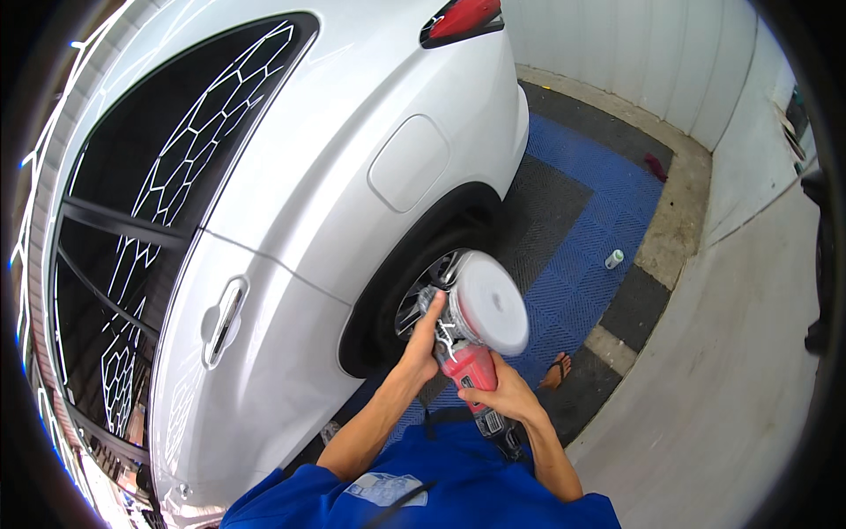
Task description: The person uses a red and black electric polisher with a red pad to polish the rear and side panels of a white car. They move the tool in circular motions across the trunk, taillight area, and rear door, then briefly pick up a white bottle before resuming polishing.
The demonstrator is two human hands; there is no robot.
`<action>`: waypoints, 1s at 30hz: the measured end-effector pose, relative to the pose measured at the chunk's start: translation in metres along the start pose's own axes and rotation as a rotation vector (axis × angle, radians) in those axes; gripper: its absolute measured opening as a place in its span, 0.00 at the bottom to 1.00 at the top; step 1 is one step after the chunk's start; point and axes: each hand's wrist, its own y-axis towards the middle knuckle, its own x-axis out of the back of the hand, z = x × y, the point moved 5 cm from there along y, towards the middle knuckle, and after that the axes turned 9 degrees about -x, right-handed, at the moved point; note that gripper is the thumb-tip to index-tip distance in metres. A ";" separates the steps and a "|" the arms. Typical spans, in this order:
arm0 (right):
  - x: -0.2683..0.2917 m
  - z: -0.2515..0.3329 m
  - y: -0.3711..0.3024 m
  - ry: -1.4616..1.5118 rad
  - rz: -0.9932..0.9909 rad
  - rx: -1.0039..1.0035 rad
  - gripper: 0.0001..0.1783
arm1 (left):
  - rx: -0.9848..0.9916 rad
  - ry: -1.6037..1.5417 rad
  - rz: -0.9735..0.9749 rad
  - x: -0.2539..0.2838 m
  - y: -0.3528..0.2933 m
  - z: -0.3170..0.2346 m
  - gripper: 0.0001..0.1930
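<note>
A red and black car polisher [473, 367] is held before my body, its round white pad [495, 304] turned up and to the right. My left hand [425, 342] grips the polisher's head beside the pad, its thumb pointing up. Around the red body, my right hand [513, 393] is closed. The white car [304, 207] stands to the left, with its rear wheel [414, 304] partly hidden behind the polisher. A gap between the pad and the car's paint cannot be judged exactly, but the pad faces away from the bodywork.
Blue and black floor tiles [573, 291] lie to the right of the car. A small bottle [614, 258] and a dark red cloth [656, 167] are on the floor. A sandalled foot [556, 370] shows near the pale wall [705, 397]. The car door handle [227, 322] sticks out at left.
</note>
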 end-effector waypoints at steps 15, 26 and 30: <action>0.286 -0.251 0.126 0.166 -0.257 -0.407 0.57 | 0.095 -0.198 -0.493 0.019 0.062 0.129 0.36; 0.558 -0.495 0.266 -0.222 -0.760 -0.908 0.54 | 0.295 -0.068 -0.788 -0.064 0.203 0.221 0.38; 0.602 -0.542 0.363 -0.296 -0.753 -0.900 0.53 | 0.345 -0.041 -0.895 -0.086 0.230 0.253 0.38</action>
